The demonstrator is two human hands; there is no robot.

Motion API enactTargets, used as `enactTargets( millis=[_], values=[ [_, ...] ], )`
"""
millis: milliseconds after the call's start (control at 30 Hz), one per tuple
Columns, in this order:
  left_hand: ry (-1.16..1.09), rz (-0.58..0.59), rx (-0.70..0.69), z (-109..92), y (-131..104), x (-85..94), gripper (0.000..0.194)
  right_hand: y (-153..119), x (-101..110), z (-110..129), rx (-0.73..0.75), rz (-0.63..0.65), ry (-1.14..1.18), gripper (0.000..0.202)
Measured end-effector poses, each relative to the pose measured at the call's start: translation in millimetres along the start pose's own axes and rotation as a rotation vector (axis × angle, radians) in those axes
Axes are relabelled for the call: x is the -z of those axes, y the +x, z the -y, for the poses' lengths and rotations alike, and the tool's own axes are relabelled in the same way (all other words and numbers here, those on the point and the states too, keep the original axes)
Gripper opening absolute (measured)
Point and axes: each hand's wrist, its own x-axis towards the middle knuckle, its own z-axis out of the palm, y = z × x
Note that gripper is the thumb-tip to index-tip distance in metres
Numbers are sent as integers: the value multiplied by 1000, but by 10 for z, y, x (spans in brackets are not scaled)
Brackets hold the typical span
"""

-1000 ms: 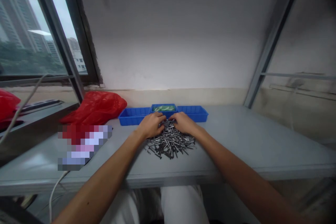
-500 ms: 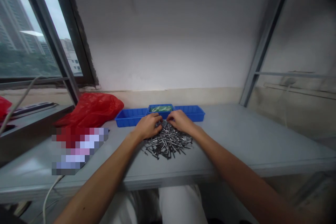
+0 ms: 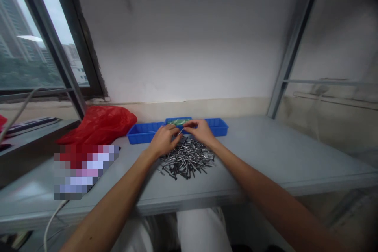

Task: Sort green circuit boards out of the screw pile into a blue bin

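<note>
A heap of thin, shiny metal screws (image 3: 189, 159) lies on the grey table, several with dark heads; their exact type is too small to tell. Just above the far side of the heap, a single screw (image 3: 180, 130) spans the gap between my hands. My left hand (image 3: 164, 140) is closed with thumb and fingertips at its near end. The thumb and index finger of my right hand (image 3: 201, 130) pinch its far end. Behind my hands are a blue bin (image 3: 143, 138) on the left, a blue bin (image 3: 219, 129) on the right, and a middle bin with a green packet (image 3: 178, 122).
A crumpled red plastic bag (image 3: 103, 124) lies on the table's left, with a blurred-out item (image 3: 91, 169) in front of it. A white cable (image 3: 51, 220) hangs over the front edge. Metal posts (image 3: 291, 47) and a wall stand behind the table (image 3: 280, 149).
Both hands have risen slightly off the heap and come together at a single screw, now visible between the fingertips. The view has shifted a little to the right.
</note>
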Motion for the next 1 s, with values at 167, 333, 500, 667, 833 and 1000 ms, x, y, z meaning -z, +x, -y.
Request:
enactTargets(
  millis=[167,333,500,667,833,1000],
  values=[
    [23,-64,61,-6,1,4,26,-5,-2,9,17,35,-57,11],
    [-82,-113,116,-5,11,-4,19,-52,-54,34,-9,167,21,8],
    [-176,-206,169,14,20,-15,19,-112,-106,136,-221,258,333,4],
    [-207,-194,122,9,7,-10,26,-118,-89,217,-342,242,448,10],
    [-241,-153,89,-12,-5,11,40,-114,-62,234,-392,224,463,10],
    [-259,-122,79,-16,-8,1,51,-115,-48,239,-428,199,461,2]
  ],
)
